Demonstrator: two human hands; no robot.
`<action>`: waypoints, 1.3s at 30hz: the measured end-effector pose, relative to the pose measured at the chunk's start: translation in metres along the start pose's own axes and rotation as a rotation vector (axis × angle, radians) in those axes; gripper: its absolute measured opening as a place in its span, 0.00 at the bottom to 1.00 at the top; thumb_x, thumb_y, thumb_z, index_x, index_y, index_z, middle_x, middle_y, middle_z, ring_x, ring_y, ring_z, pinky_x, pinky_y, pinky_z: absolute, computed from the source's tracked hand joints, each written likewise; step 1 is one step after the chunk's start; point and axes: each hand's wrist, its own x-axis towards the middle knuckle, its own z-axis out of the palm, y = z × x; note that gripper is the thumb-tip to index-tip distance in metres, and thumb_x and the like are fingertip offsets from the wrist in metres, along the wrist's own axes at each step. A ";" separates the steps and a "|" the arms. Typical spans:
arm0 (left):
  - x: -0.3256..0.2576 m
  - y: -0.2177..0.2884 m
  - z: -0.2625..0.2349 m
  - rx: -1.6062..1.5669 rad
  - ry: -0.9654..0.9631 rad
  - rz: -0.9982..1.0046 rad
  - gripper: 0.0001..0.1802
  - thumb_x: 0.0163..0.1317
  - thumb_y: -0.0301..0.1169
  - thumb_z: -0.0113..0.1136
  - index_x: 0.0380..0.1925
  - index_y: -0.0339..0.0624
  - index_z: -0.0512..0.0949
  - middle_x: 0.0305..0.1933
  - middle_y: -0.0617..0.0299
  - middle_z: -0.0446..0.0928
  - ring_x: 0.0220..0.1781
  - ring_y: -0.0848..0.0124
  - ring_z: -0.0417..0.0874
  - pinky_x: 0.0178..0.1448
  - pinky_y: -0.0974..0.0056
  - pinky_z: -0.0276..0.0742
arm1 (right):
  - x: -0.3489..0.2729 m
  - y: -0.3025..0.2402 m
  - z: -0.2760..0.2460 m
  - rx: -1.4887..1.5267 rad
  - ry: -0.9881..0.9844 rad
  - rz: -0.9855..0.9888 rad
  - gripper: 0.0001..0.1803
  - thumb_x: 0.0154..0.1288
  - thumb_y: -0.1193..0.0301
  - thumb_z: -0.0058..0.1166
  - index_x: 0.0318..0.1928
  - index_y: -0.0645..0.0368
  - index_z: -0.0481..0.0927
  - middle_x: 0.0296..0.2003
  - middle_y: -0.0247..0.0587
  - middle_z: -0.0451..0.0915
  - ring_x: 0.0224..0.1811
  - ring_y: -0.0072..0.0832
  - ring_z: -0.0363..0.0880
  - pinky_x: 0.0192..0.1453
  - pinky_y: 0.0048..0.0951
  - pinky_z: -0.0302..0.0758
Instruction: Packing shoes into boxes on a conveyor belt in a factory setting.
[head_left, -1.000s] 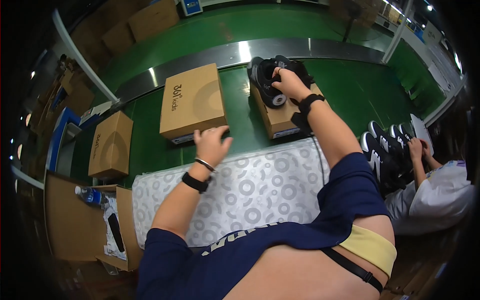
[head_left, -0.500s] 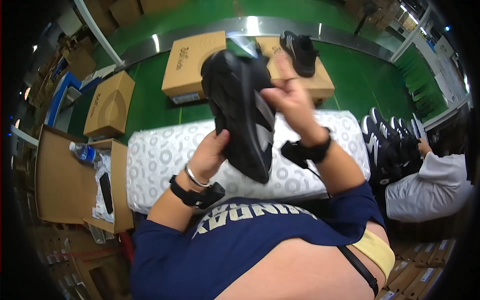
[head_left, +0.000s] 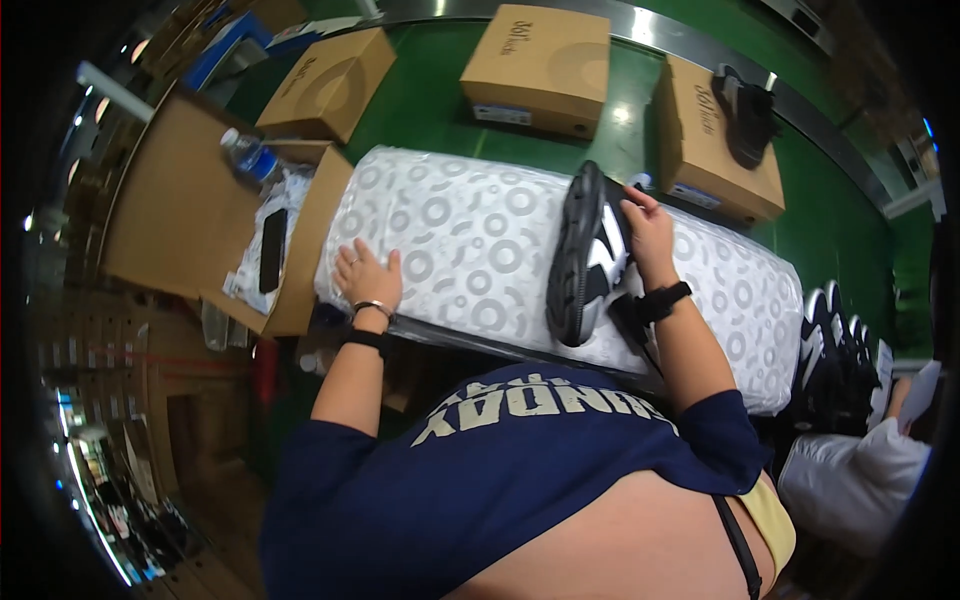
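My right hand (head_left: 650, 235) grips a black sneaker (head_left: 584, 255) with white side markings by its upper at the ankle opening. The sneaker is tipped on its side over the white patterned pad (head_left: 450, 200), its dark sole facing left. My left hand (head_left: 368, 278) rests with fingers spread at the left end of the pad, holding nothing. It is close to an open cardboard box (head_left: 318, 225), in which a dark phone-like slab (head_left: 272, 250) lies on crumpled paper beside a water bottle (head_left: 248, 155).
Closed shoeboxes (head_left: 540, 65) stand on the green surface beyond the pad. Another black sneaker (head_left: 745, 115) sits on the right shoebox (head_left: 685, 130). Several black-and-white shoes (head_left: 830, 360) are lined up at the right, next to another person's pale sleeve (head_left: 860, 470).
My left hand has let go of the sneaker and moved left to the pad's end. My right hand has lowered and turned the sneaker, showing its white markings. The view has swung left.
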 end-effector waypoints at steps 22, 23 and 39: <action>-0.051 0.213 -0.227 -0.596 -0.234 1.530 0.23 0.52 0.42 0.56 0.46 0.45 0.71 0.44 0.56 0.74 0.41 0.57 0.76 0.42 0.60 0.73 | -0.015 -0.123 -0.091 0.395 -0.206 0.311 0.22 0.50 0.84 0.41 0.49 0.68 0.65 0.42 0.47 0.74 0.44 0.34 0.76 0.48 0.34 0.75; -0.044 0.231 -0.212 -0.578 -0.225 1.539 0.22 0.52 0.42 0.55 0.46 0.44 0.71 0.44 0.54 0.74 0.42 0.56 0.76 0.43 0.60 0.72 | -0.028 -0.103 -0.118 0.474 -0.097 0.348 0.22 0.50 0.85 0.39 0.50 0.68 0.65 0.43 0.47 0.74 0.44 0.36 0.76 0.50 0.35 0.74; -0.169 0.364 -0.075 0.248 -0.359 1.670 0.42 0.43 0.38 0.62 0.61 0.52 0.57 0.63 0.42 0.53 0.61 0.51 0.60 0.54 0.48 0.62 | 0.193 -0.083 -0.195 -0.632 0.251 -0.349 0.26 0.46 0.70 0.61 0.46 0.69 0.71 0.40 0.49 0.75 0.40 0.31 0.75 0.44 0.29 0.72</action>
